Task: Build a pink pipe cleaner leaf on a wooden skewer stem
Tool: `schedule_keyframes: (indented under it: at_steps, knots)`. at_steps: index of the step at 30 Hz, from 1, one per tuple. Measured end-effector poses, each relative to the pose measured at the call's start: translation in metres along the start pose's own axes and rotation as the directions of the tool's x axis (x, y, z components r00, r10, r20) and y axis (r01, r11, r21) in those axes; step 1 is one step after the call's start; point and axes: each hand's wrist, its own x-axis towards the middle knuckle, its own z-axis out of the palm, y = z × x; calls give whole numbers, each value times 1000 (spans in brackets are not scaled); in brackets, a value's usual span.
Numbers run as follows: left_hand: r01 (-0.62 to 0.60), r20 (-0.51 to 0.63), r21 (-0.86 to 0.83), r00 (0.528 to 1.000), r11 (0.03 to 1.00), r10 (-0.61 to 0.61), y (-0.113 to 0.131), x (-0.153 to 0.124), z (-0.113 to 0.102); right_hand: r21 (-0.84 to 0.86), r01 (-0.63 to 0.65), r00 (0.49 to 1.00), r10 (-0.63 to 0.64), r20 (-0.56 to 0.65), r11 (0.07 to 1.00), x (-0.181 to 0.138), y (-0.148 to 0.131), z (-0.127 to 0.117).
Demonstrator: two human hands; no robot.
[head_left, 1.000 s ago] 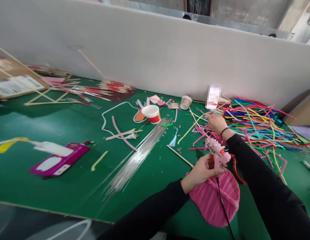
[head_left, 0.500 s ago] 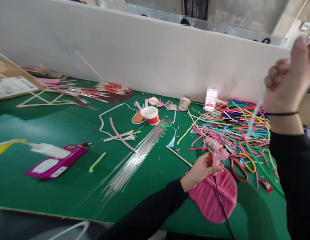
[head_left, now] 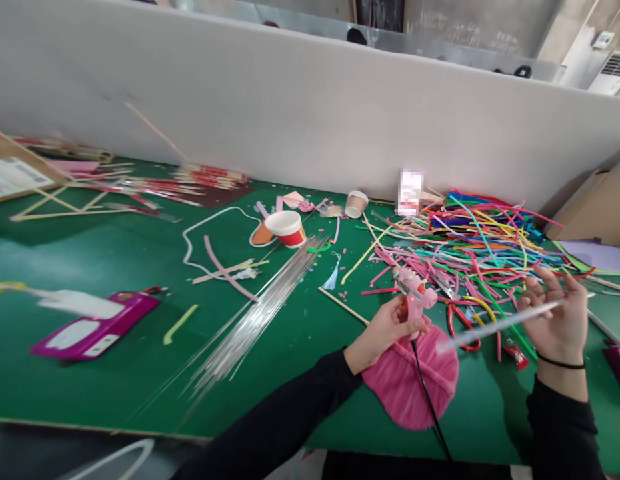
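Note:
My left hand point(head_left: 383, 337) is closed around the handle of a pink glue gun point(head_left: 415, 300), held upright with its black cord hanging down. Below it lies a round pink fuzzy piece point(head_left: 410, 393) with a raised rib across it. A thin wooden stick point(head_left: 343, 305) runs toward that piece and disappears behind my left hand. On the right, my right hand point(head_left: 557, 317) holds a pale translucent glue stick point(head_left: 505, 325) near one end, its fingers partly curled and palm up. The stick is motion-blurred, and its far end points over the pink piece.
Behind my hands lies a heap of coloured pipe cleaners point(head_left: 490, 233), with red-and-yellow scissors point(head_left: 460, 327) in front. Farther left are thin clear rods point(head_left: 255, 320), a paper cup point(head_left: 286, 229) and a purple device point(head_left: 97, 327). A white partition point(head_left: 290, 113) borders the green table point(head_left: 285, 400).
My right hand has come down from the upper right, swinging the glue stick over the pink piece. My left hand keeps its hold on the glue gun. The view has shifted slightly right.

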Motion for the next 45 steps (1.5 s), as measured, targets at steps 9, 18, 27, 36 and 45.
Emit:
schedule_keyframes:
  at_steps: [9,18,27,36,45]
  knots:
    - [21,-10,23,1000,1000,-21,-2,0,-4,197,-171,979,144,143,965,-5,32,15]
    - [19,-10,31,1000,999,-19,-2,-1,-4,69,-339,862,280,423,938,-16,46,29]
    - [15,-20,31,1000,999,-14,-4,1,-5,-2,-264,851,234,471,965,-14,58,30]
    - [-14,-27,23,1000,1000,14,-5,0,-3,-54,-264,841,257,476,963,-15,70,28]
    - [6,-20,63,1000,998,-5,1,-1,-2,25,-268,852,225,473,963,-23,69,38]
